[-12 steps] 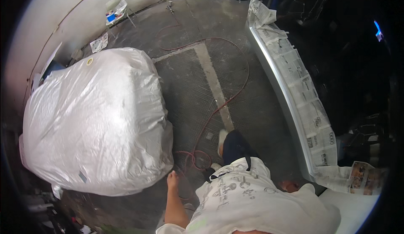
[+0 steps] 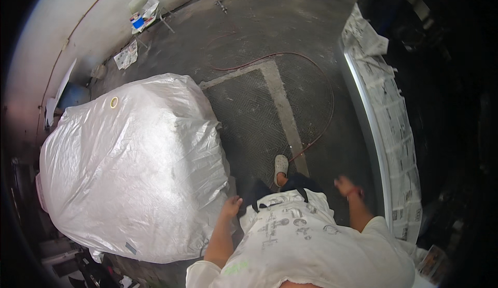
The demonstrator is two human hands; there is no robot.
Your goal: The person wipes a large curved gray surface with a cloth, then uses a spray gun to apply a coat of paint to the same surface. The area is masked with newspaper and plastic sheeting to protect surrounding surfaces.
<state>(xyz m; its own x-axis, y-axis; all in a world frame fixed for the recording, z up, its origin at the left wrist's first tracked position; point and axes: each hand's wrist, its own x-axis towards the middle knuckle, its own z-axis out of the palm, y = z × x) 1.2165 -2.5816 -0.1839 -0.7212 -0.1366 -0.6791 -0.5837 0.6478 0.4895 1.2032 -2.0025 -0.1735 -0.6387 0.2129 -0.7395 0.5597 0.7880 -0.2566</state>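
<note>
left hand (image 2: pixel 232 206), just right of the plastic sheeting (image 2: pixel 135 174), curls, grip unclear; right hand (image 2: pixel 344 185), farther from it, hangs loose, released.

Right hand (image 2: pixel 344 186) now farther forward, forearm (image 2: pixel 359 213) newly in view

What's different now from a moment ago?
The bare right hand has swung forward, clear of the white printed shirt; the bare left hand has come slightly forward beside the crinkled white plastic cover. No grasp or release shows. The round pale-yellow ring stays on the cover, and the printed newspaper sheets along the long silver panel.
</note>
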